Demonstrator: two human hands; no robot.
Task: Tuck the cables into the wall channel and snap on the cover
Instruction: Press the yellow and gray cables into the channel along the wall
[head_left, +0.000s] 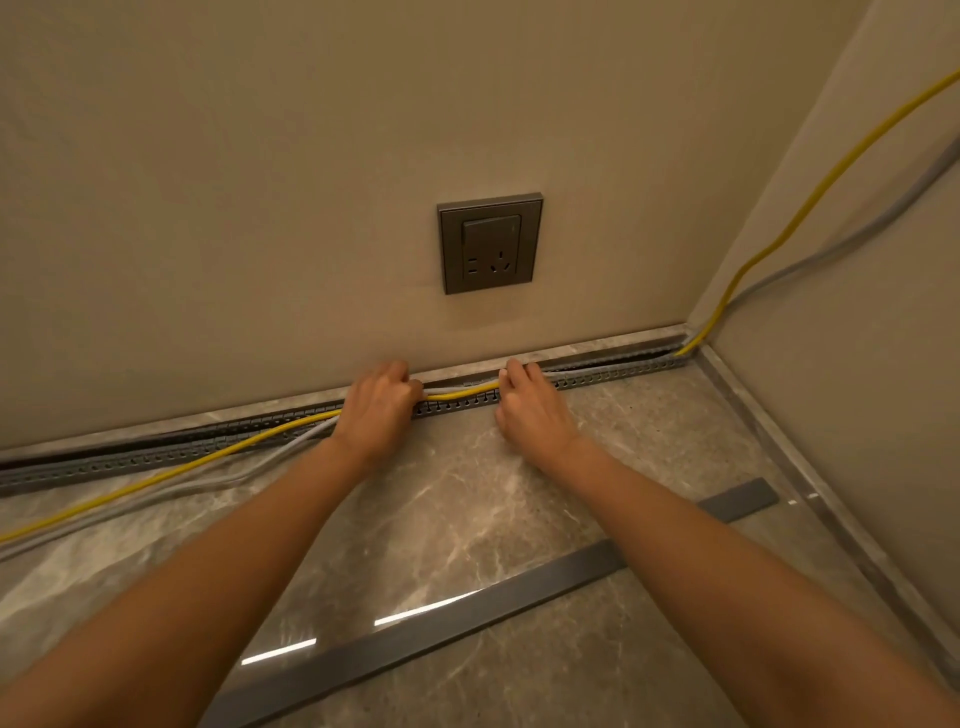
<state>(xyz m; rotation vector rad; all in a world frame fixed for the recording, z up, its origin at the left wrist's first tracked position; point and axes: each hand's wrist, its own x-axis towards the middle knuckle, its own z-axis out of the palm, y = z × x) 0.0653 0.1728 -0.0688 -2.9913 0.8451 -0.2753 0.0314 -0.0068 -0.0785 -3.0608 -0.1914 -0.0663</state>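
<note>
Marble floor, beige wall; both hands at the channel, left hand and right hand pinching the yellow cable (grey cable alongside); cover lies behind.

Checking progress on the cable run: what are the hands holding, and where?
Both the left hand and right hand grip the yellow cable mid-run, over the channel below the socket.
</note>
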